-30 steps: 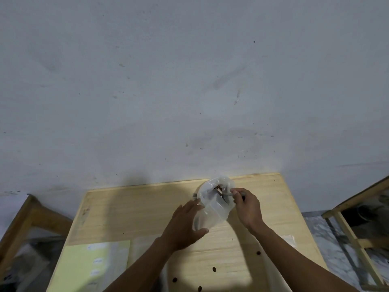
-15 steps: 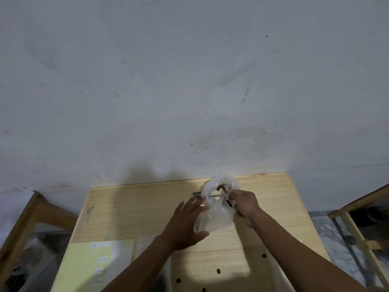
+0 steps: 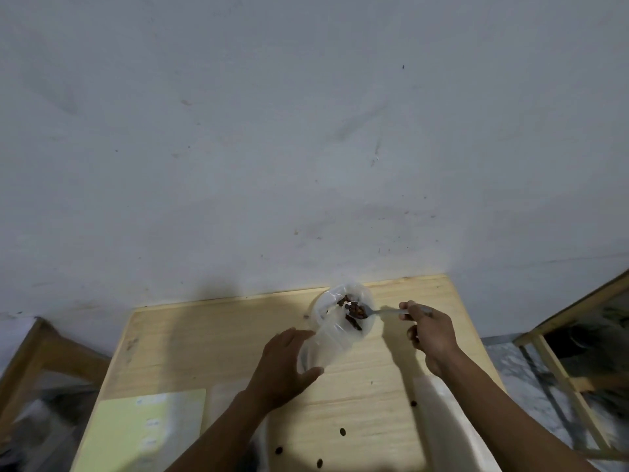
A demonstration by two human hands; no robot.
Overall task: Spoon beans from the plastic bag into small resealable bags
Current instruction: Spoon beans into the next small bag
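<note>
A clear plastic bag point(image 3: 332, 330) stands on the wooden table point(image 3: 211, 335) near its far edge, mouth open, with dark beans point(image 3: 350, 320) inside. My left hand point(image 3: 284, 367) cups the bag's lower left side. My right hand point(image 3: 430, 332) grips the handle of a metal spoon point(image 3: 377, 312). The spoon's bowl carries a heap of beans and hovers at the right side of the bag's mouth. A small resealable bag point(image 3: 231, 400) lies flat near my left forearm, blurred.
A pale yellow sheet with labels point(image 3: 146, 434) lies at the table's near left. Several loose beans point(image 3: 342, 431) are scattered near the front. White plastic point(image 3: 449, 427) lies under my right forearm. Wooden frames stand left point(image 3: 37, 352) and right point(image 3: 558, 356) of the table.
My right hand has moved right, away from the bag's mouth, and the spoon now holds a load of beans. My left hand stays on the bag.
</note>
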